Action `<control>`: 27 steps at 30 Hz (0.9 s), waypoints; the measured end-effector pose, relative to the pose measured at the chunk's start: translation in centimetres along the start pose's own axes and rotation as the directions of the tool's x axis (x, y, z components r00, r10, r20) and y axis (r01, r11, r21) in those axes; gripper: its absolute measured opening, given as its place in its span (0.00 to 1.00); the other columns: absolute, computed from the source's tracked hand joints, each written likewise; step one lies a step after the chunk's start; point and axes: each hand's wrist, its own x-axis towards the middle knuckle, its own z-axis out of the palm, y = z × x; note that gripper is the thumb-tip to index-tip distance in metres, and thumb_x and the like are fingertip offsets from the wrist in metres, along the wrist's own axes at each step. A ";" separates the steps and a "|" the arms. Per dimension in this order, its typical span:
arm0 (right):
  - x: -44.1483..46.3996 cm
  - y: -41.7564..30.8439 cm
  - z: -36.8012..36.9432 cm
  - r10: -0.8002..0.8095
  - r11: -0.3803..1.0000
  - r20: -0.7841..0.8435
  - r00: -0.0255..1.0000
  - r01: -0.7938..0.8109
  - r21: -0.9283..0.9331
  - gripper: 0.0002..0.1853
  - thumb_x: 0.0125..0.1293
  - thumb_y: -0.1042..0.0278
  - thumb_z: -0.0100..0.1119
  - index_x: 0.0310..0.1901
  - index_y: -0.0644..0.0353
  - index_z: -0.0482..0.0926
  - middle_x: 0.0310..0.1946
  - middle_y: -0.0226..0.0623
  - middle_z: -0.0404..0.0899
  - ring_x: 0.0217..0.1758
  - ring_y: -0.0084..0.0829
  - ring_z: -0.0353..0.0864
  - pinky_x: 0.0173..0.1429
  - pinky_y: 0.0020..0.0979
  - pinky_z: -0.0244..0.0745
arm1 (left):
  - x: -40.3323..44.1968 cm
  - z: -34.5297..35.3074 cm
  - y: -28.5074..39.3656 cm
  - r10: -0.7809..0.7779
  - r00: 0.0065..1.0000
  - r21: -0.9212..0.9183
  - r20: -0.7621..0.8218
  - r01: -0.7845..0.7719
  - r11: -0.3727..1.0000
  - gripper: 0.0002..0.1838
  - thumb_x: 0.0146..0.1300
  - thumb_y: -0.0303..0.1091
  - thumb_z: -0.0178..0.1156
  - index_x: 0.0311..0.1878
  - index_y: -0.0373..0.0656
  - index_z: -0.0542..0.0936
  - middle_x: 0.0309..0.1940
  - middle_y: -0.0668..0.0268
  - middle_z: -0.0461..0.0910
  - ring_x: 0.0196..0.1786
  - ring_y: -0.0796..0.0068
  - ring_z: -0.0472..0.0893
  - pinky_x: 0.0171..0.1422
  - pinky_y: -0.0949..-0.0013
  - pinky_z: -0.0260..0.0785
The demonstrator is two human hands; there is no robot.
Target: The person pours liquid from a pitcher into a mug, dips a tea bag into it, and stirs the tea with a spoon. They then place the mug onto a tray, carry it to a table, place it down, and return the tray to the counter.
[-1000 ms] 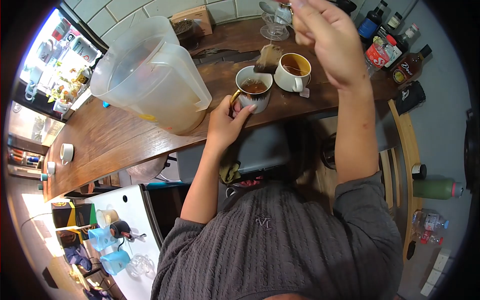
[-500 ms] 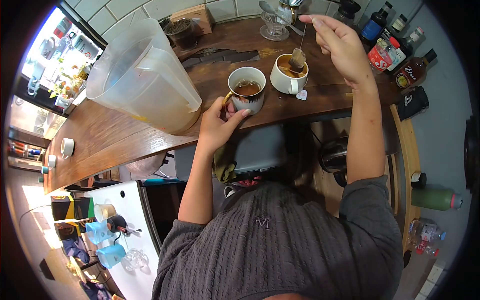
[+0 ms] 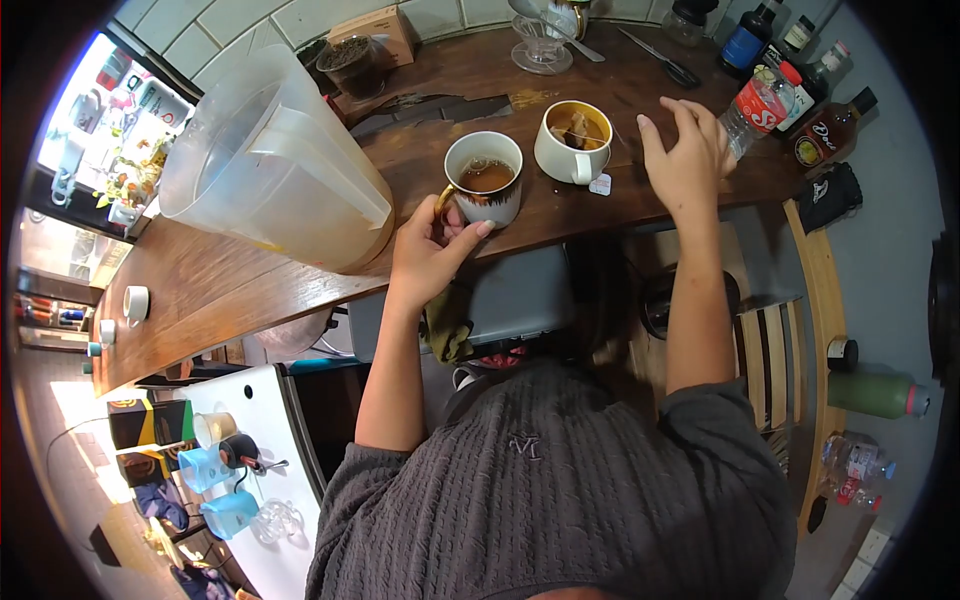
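Observation:
My left hand [image 3: 435,248] is wrapped around the gold handle of a white mug [image 3: 497,205], its thumb along the lower side. Brown tea [image 3: 486,176] with bubbles on top fills part of that mug, which stands near the counter's front edge. Just to its right is a rounded white cup [image 3: 562,158] with a gold inside. A tea bag [image 3: 577,132] rests in this cup, and its paper tag [image 3: 600,184] hangs outside by the handle. My right hand [image 3: 688,155] hovers right of the cup, fingers apart and holding nothing.
A big translucent plastic pitcher [image 3: 310,195] stands at the left of the wooden counter [image 3: 230,300]. Behind are a glass jar of dark grains [image 3: 352,68], a clear dripper [image 3: 542,55] and scissors [image 3: 675,68]. Several bottles, including a red-labelled one [image 3: 762,100], line the right.
The tea bag, held up by its string over the rounded cup, is now down inside it. My right hand has let go of the string and lowered. My left hand still holds the mug.

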 end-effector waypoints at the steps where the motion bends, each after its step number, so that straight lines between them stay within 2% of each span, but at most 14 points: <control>1: -0.4 -0.9 -0.8 0.087 0.982 0.031 0.996 -0.091 0.166 0.12 0.60 0.56 0.63 0.41 0.50 0.84 0.43 0.28 0.79 0.51 0.39 0.73 0.56 0.46 0.60 | 0.0 0.0 0.1 -0.014 1.000 -0.014 0.007 0.015 1.000 0.17 0.57 0.32 0.72 0.32 0.41 0.68 0.25 0.78 0.67 0.28 0.90 0.64 0.32 0.81 0.59; 2: -0.9 -1.6 -1.5 0.166 0.928 0.078 0.983 -0.182 0.324 0.11 0.58 0.55 0.65 0.38 0.50 0.84 0.47 0.27 0.78 0.55 0.40 0.71 0.58 0.50 0.56 | 0.0 0.0 0.0 -0.018 1.000 -0.014 0.009 0.018 1.000 0.17 0.57 0.32 0.72 0.32 0.41 0.68 0.25 0.78 0.67 0.28 0.90 0.64 0.32 0.81 0.59; 4: -2.3 -2.1 -2.0 0.140 0.912 0.152 0.978 -0.188 0.364 0.09 0.55 0.57 0.66 0.35 0.50 0.84 0.45 0.28 0.80 0.53 0.39 0.73 0.58 0.46 0.59 | 0.1 -0.1 -0.1 -0.013 1.000 -0.031 0.016 0.013 0.999 0.18 0.57 0.32 0.72 0.33 0.41 0.68 0.26 0.78 0.67 0.29 0.90 0.64 0.32 0.81 0.59; 6: -3.6 -2.5 -1.8 0.099 0.864 0.422 0.901 -0.288 0.412 0.09 0.54 0.59 0.66 0.34 0.50 0.83 0.41 0.30 0.81 0.51 0.40 0.74 0.56 0.44 0.60 | 0.1 -0.1 0.2 -0.018 1.000 -0.022 0.020 0.018 1.000 0.18 0.57 0.32 0.72 0.32 0.41 0.68 0.26 0.78 0.67 0.29 0.90 0.64 0.32 0.82 0.59; 8: -4.2 -2.6 -0.9 0.089 0.877 0.396 0.914 -0.260 0.404 0.08 0.53 0.61 0.65 0.33 0.52 0.82 0.39 0.31 0.81 0.49 0.40 0.76 0.54 0.42 0.62 | 0.0 -0.1 0.2 -0.022 0.999 -0.016 0.026 0.023 1.000 0.18 0.57 0.32 0.72 0.32 0.41 0.68 0.26 0.78 0.66 0.29 0.90 0.64 0.32 0.82 0.59; 10: -4.3 -2.7 -0.4 0.135 0.828 0.485 0.864 -0.367 0.424 0.07 0.54 0.61 0.64 0.31 0.53 0.82 0.41 0.32 0.82 0.49 0.41 0.76 0.54 0.43 0.62 | 0.1 -0.2 -0.1 0.014 1.000 0.002 0.028 -0.014 1.000 0.18 0.56 0.32 0.72 0.32 0.42 0.68 0.25 0.78 0.66 0.28 0.90 0.63 0.31 0.82 0.58; 14: -4.3 -2.7 0.0 0.121 0.856 0.422 0.899 -0.309 0.414 0.06 0.57 0.64 0.62 0.32 0.56 0.80 0.40 0.34 0.83 0.46 0.35 0.78 0.53 0.39 0.66 | 0.0 -0.2 0.1 0.023 0.999 0.016 0.027 -0.024 1.000 0.19 0.55 0.33 0.73 0.31 0.43 0.68 0.24 0.79 0.66 0.27 0.91 0.63 0.30 0.82 0.56; 17: -3.8 -2.4 0.7 0.186 0.277 0.459 0.869 -0.495 0.823 0.07 0.69 0.68 0.52 0.38 0.63 0.73 0.37 0.37 0.84 0.35 0.20 0.78 0.40 0.24 0.73 | -0.1 -0.4 0.4 -0.003 1.000 0.017 0.031 0.003 1.000 0.19 0.54 0.34 0.74 0.31 0.43 0.68 0.23 0.79 0.66 0.26 0.91 0.62 0.29 0.82 0.55; 18: -3.8 -2.4 0.6 0.184 0.279 0.461 0.868 -0.496 0.822 0.07 0.69 0.68 0.52 0.38 0.63 0.73 0.37 0.37 0.84 0.35 0.20 0.78 0.40 0.24 0.73 | 0.0 -0.5 0.4 0.001 0.999 0.035 0.035 -0.002 0.999 0.19 0.53 0.34 0.74 0.31 0.43 0.68 0.23 0.79 0.66 0.26 0.91 0.62 0.28 0.82 0.55; 20: -2.2 -3.2 -1.0 0.205 0.032 0.519 0.830 -0.535 0.844 0.07 0.71 0.68 0.49 0.41 0.64 0.70 0.37 0.39 0.83 0.32 0.21 0.77 0.38 0.24 0.72 | -0.1 -0.5 0.3 0.006 0.999 0.051 0.039 -0.008 0.999 0.20 0.53 0.34 0.74 0.31 0.43 0.68 0.22 0.79 0.66 0.26 0.91 0.62 0.28 0.82 0.55; 22: -1.1 -3.2 -1.7 0.172 0.044 0.563 0.808 -0.578 0.815 0.08 0.71 0.67 0.49 0.43 0.63 0.69 0.29 0.36 0.80 0.29 0.23 0.76 0.35 0.24 0.70 | -0.1 -0.5 0.3 0.015 0.999 0.024 0.042 -0.016 1.000 0.20 0.52 0.35 0.74 0.31 0.43 0.68 0.22 0.79 0.66 0.25 0.91 0.62 0.28 0.83 0.55; 24: 0.5 -3.7 -2.2 0.040 -0.247 0.626 0.779 -0.599 0.761 0.08 0.71 0.66 0.48 0.42 0.62 0.69 0.21 0.29 0.71 0.24 0.23 0.74 0.31 0.22 0.67 | -0.1 -0.5 0.4 0.015 0.999 0.023 0.042 -0.016 1.000 0.20 0.52 0.35 0.74 0.31 0.43 0.68 0.22 0.79 0.67 0.25 0.91 0.62 0.28 0.83 0.55; 25: 1.6 -4.2 -2.9 0.003 -0.251 0.610 0.792 -0.590 0.767 0.08 0.71 0.65 0.49 0.40 0.61 0.70 0.18 0.24 0.61 0.21 0.20 0.67 0.27 0.21 0.62 | -0.1 -0.5 0.4 0.011 0.999 0.026 0.050 -0.013 1.000 0.20 0.52 0.35 0.74 0.31 0.44 0.68 0.22 0.79 0.67 0.25 0.91 0.62 0.28 0.83 0.55; 27: 3.6 -4.4 -3.1 -0.071 -0.232 0.627 0.776 -0.624 0.746 0.08 0.70 0.66 0.49 0.40 0.61 0.70 0.19 0.23 0.60 0.20 0.18 0.63 0.26 0.21 0.60 | -0.2 -0.6 0.4 0.003 0.999 0.014 0.049 -0.003 1.000 0.20 0.52 0.35 0.74 0.31 0.44 0.68 0.22 0.79 0.67 0.25 0.91 0.62 0.29 0.82 0.55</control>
